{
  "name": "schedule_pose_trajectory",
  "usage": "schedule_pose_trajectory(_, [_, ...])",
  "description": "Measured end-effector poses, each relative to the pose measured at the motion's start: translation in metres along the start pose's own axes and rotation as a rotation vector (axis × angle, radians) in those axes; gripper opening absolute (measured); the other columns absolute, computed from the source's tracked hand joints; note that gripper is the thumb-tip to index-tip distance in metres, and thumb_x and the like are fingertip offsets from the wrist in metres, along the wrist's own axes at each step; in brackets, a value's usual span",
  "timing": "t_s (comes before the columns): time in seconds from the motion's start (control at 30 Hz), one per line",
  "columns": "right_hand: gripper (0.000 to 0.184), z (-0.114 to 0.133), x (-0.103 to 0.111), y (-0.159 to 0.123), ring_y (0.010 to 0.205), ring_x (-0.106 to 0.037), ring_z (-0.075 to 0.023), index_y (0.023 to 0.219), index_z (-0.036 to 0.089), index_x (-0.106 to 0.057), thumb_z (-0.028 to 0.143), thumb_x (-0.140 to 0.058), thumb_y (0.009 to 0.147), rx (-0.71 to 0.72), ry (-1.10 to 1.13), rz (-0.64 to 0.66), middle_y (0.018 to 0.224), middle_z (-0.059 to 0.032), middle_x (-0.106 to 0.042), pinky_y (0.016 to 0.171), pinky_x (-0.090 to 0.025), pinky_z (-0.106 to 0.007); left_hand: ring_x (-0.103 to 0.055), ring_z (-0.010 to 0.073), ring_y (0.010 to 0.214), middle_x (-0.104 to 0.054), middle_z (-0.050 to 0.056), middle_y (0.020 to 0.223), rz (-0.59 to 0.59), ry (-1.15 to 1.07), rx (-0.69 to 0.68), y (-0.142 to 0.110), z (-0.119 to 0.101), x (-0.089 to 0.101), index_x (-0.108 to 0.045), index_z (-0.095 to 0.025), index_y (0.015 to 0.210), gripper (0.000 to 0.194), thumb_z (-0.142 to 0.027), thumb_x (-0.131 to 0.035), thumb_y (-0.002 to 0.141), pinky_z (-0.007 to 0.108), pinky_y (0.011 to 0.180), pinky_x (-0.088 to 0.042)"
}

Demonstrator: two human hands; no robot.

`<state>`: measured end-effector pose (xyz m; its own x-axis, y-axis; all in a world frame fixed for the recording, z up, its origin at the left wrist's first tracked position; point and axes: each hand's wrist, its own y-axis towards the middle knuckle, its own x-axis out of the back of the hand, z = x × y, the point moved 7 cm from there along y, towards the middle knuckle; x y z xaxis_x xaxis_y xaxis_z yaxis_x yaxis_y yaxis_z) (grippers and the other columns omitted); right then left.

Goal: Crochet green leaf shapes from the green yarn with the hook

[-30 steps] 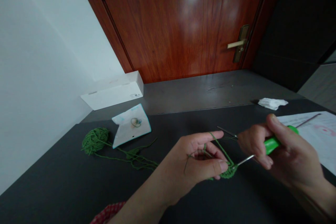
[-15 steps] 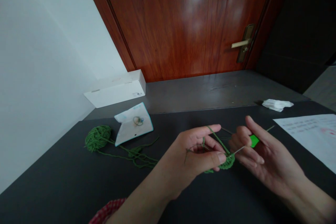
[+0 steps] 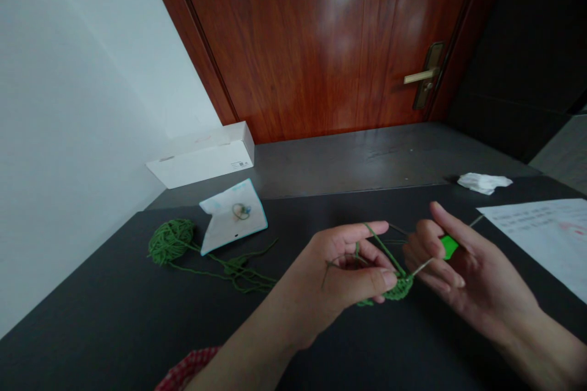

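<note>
Between the thumb and fingers of my left hand point(image 3: 348, 266) is a small green crochet piece point(image 3: 398, 288). Green yarn point(image 3: 384, 245) runs from it up over my raised left index finger, and a loose tail hangs by the palm. My right hand point(image 3: 463, 269) is closed around a crochet hook with a bright green grip point(image 3: 449, 247). The metal shaft point(image 3: 422, 267) slants down to the edge of the crochet piece, where its tip is too small to make out. A green yarn ball point(image 3: 172, 239) lies at the left, with loose strands trailing toward my left hand.
A white packet with a blue edge point(image 3: 236, 220) lies beside the yarn ball. Behind it a long white box point(image 3: 206, 159) stands against the wall. At the right are a folded white tissue point(image 3: 484, 182) and a printed sheet point(image 3: 545, 235) on the dark table point(image 3: 348, 348).
Both hands, with the crochet piece and hook, have shifted slightly to the right. The hook's grip sits a little lower and farther right. The yarn ball and packet are unmoved.
</note>
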<state>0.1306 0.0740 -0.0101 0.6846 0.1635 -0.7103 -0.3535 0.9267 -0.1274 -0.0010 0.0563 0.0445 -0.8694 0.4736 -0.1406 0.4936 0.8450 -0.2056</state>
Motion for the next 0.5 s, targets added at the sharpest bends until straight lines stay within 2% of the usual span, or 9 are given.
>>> schedule_pose_trajectory(0.13, [0.058, 0.016, 0.001, -0.002, 0.04, -0.034, -0.0118, 0.05, 0.018, -0.064, 0.051, -0.044, 0.093, 0.121, -0.153, 0.007, 0.036, -0.0007, -0.041, 0.042, -0.029, -0.026, -0.056, 0.0104, 0.067, -0.063, 0.0, 0.079, 0.01, 0.038, 0.011, 0.0, -0.001, -0.001, -0.054, -0.014, 0.135, 0.062, -0.023, -0.073, 0.076, 0.026, 0.069, -0.045])
schedule_pose_trajectory(0.27, [0.06, 0.029, -0.007, -0.01, 0.044, -0.04, -0.0147, 0.056, 0.02, -0.069, 0.05, -0.035, 0.096, 0.261, -0.347, 0.085, 0.039, -0.0028, -0.046, 0.046, -0.032, -0.03, -0.056, 0.0117, 0.07, -0.062, 0.0, 0.081, 0.019, 0.064, 0.013, 0.0, 0.0, -0.001, -0.056, -0.016, 0.133, 0.058, -0.02, -0.071, 0.076, 0.028, 0.07, -0.046])
schedule_pose_trajectory(0.4, [0.062, 0.037, -0.009, -0.018, 0.042, -0.042, -0.0151, 0.056, 0.021, -0.069, 0.047, -0.031, 0.098, 0.394, -0.481, 0.053, 0.04, -0.0041, -0.051, 0.045, -0.032, -0.032, -0.056, 0.012, 0.071, -0.062, 0.0, 0.081, 0.013, 0.111, 0.021, 0.0, 0.003, 0.001, -0.057, -0.017, 0.132, 0.056, -0.018, -0.069, 0.077, 0.029, 0.071, -0.045])
schedule_pose_trajectory(0.5, [0.063, 0.041, -0.01, -0.024, 0.043, -0.045, -0.0157, 0.06, 0.021, -0.071, 0.046, -0.029, 0.098, 0.471, -0.584, 0.075, 0.042, -0.0054, -0.054, 0.043, -0.033, -0.032, -0.055, 0.0113, 0.069, -0.062, -0.001, 0.081, -0.004, 0.125, 0.016, 0.0, 0.004, 0.003, -0.057, -0.017, 0.131, 0.055, -0.019, -0.069, 0.077, 0.029, 0.071, -0.044])
